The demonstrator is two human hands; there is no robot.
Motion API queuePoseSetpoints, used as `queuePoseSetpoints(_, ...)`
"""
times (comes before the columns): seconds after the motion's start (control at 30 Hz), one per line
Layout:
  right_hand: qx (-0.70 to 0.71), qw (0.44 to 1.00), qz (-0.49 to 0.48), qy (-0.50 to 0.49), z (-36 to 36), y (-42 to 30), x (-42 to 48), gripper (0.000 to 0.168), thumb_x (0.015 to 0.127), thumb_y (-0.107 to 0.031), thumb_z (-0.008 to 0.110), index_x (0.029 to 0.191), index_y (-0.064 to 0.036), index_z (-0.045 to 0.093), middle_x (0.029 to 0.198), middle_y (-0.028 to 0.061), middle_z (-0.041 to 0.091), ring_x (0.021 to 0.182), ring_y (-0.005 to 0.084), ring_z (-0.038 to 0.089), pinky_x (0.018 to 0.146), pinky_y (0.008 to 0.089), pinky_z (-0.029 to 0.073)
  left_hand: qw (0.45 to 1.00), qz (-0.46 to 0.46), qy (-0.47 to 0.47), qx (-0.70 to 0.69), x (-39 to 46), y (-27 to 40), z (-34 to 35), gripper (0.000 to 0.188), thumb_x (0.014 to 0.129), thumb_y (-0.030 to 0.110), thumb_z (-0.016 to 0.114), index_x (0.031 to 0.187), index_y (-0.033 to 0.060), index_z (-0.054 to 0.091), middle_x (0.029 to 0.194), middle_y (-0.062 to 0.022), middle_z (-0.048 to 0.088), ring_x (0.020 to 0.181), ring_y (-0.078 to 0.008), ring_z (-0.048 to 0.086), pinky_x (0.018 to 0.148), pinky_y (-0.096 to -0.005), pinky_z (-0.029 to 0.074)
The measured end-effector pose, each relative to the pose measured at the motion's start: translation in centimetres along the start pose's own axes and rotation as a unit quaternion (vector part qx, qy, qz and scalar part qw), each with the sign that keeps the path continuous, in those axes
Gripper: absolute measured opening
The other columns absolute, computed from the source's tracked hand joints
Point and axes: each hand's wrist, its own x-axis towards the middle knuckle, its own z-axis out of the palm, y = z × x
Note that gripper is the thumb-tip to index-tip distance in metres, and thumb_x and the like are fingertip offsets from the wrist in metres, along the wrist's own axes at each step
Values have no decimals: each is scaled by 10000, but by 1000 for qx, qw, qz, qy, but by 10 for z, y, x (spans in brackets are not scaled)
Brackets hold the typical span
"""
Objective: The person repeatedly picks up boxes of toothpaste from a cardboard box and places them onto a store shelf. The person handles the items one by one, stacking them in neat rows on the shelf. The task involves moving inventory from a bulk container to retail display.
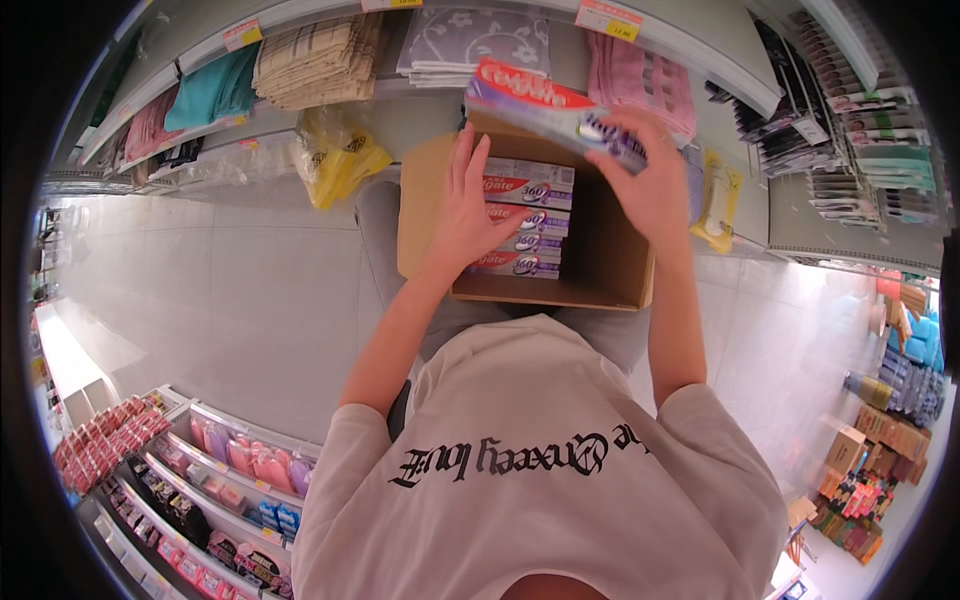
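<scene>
Directly before me, an uncovered cardboard carton [611, 247] rests at my lap with its opening upward. Inside, on its left side, Colgate toothpaste boxes [551, 196] are stacked in a row, purple, white and red. My right hand [641, 169] grips one more Colgate box [536, 101] by its right end, holding it tilted above the carton's far edge; this box is a little blurred. My left hand [476, 206] is over the carton's left side, thumb spread from the fingers across the stacked boxes. Whether it presses on them is hard to tell.
Shelves with folded towels [472, 41] run along the far side, above yellow plastic packaging [341, 161]. Packaged goods [802, 127] hang at the right. Another stocked shelf unit [225, 480] stands behind me at the lower left, and cardboard boxes [847, 450] are piled at far right.
</scene>
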Motion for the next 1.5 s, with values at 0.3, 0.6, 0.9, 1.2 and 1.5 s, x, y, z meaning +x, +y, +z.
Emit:
queuePoseSetpoints(0.3, 26, 979, 95, -181, 9, 14, -83, 324, 736, -34, 807, 1023, -69, 662, 1209, 86, 632, 1161, 309, 575, 976, 407, 474, 968, 35, -188, 163, 5, 6, -3, 826, 679, 296, 877, 1399, 120, 512, 1437, -96, 519, 1382, -293, 446, 1219, -550, 221)
queuePoseSetpoints(0.6, 75, 891, 325, -309, 11, 61, -116, 541, 864, -391, 768, 1214, 10, 668, 1173, 176, 689, 1079, 330, 656, 935, 398, 508, 922, 75, -313, 215, -7, -3, 1, 569, 712, 254, 834, 1221, 131, 614, 1174, -46, 656, 1189, -238, 601, 1228, -516, 238)
queuePoseSetpoints(0.9, 111, 803, 342, -476, 16, 95, -115, 505, 852, -382, 781, 1074, 64, 695, 938, 137, 731, 816, 220, 677, 717, 356, 532, 968, 47, -227, 99, -1, 2, 1, 463, 825, 369, 771, 1181, 103, 641, 1199, -94, 668, 1186, -283, 601, 1162, -496, 333)
queuePoseSetpoints(1.2, -53, 801, 288, -522, 81, 110, -119, 530, 808, -484, 767, 1005, 7, 747, 922, 205, 741, 884, 314, 727, 777, 416, 559, 961, 51, -243, 119, -6, -5, 5, 411, 837, 369, 768, 1123, 93, 663, 1112, -100, 707, 1129, -295, 638, 1074, -431, 429)
queuePoseSetpoints(1.5, -259, 801, 290, -456, 113, 104, -126, 536, 813, -555, 749, 950, -37, 766, 959, 167, 757, 945, 316, 737, 788, 431, 595, 965, 53, -234, 103, -5, 0, 2, 344, 843, 343, 767, 1071, 99, 684, 1043, -74, 712, 1009, -277, 673, 941, -406, 499)
